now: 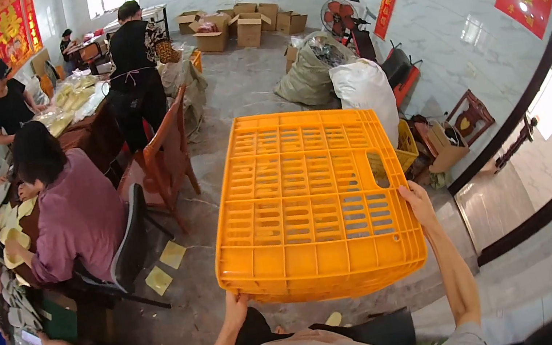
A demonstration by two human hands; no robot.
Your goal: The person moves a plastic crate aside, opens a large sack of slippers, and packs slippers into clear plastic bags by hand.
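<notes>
A large orange plastic crate (296, 202) with slotted walls is held up in front of my body, above the floor. One broad slatted face is turned up towards me, so the inside is mostly hidden. My left hand (235, 302) grips its near left corner from below, with most of the fingers out of sight under the edge. On the right edge, just below an oval handle hole, my right hand (417, 202) is closed around the rim. Whether anything lies inside the crate I cannot tell.
At left, several people work along a table covered with pale yellow pieces. A wooden chair (166, 158) and a grey chair (128, 246) stand beside it; yellow sheets (166, 268) lie on the floor. Ahead are sacks (363, 87), a fan (339, 17) and cardboard boxes (249, 28). A doorway (543, 140) opens at right.
</notes>
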